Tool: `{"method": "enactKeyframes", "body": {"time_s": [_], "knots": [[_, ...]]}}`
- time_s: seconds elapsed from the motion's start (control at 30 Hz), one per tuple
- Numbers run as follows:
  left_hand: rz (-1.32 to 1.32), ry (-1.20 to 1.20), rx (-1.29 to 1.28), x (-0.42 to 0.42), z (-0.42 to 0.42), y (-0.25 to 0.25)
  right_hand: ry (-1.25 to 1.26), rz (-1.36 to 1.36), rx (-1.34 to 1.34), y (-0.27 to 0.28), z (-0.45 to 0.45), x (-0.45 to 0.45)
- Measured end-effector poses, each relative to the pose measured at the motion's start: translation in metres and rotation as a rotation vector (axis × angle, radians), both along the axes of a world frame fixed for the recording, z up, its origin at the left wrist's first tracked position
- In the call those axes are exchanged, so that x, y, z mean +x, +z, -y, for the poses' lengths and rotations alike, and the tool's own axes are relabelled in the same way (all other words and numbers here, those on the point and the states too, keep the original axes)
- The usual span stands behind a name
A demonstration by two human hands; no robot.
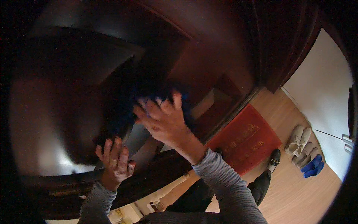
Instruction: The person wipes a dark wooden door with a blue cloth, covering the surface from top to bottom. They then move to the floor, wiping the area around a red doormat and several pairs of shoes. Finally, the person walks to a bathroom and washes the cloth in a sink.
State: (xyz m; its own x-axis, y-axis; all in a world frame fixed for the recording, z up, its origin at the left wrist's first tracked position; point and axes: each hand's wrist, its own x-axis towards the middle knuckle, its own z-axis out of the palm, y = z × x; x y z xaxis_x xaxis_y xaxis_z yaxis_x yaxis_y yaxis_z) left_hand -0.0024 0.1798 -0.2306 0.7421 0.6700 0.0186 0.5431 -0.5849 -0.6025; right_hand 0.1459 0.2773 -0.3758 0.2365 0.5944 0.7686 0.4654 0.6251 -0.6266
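Observation:
My right hand is stretched out, blurred, with its fingers spread in front of a dark, glossy red-brown panel that looks like a door. A dark blue patch, possibly cloth, shows around those fingertips. Deep shadow hides whether the hand grips it. Lower and to the left, my left hand is raised with fingers apart, a ring on one of them and nothing in it. It is near the panel's lower dark edge; contact cannot be made out.
A red doormat bearing writing lies on the wood floor, beside a metal-edged threshold. My black shoe stands by it. Cream shoes, beige slippers and blue slippers line a white cabinet.

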Motion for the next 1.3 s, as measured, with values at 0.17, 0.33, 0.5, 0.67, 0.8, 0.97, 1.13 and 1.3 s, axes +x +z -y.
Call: {"method": "enactKeyframes", "body": {"time_s": [0.17,0.33,0.5,0.67,0.8,0.97,1.13,1.3], "knots": [[0.040,0.037,-0.039,0.005,0.004,-0.008,-0.299,-0.214,0.034,0.036,-0.073,0.074],[0.154,0.089,-0.154,-0.007,0.027,-0.011,-0.151,-0.306,-0.041,0.029,-0.041,0.038],[0.224,0.160,-0.088,-0.010,0.041,0.003,0.372,-0.052,-0.099,-0.028,0.068,-0.048],[0.344,0.251,-0.003,-0.007,0.039,0.009,0.447,0.289,0.032,-0.034,0.044,-0.043],[0.243,0.254,-0.058,-0.019,0.041,-0.001,0.097,-0.036,0.064,0.028,-0.016,0.004],[0.095,0.074,-0.137,-0.014,0.013,-0.027,-0.216,-0.273,-0.056,0.034,-0.060,0.050],[0.048,0.053,-0.281,-0.020,-0.002,-0.039,-0.360,-0.795,-0.356,-0.074,-0.049,0.022],[0.030,0.012,-0.334,-0.015,-0.016,-0.050,-0.370,-0.823,-0.691,-0.144,-0.004,-0.044]]}}
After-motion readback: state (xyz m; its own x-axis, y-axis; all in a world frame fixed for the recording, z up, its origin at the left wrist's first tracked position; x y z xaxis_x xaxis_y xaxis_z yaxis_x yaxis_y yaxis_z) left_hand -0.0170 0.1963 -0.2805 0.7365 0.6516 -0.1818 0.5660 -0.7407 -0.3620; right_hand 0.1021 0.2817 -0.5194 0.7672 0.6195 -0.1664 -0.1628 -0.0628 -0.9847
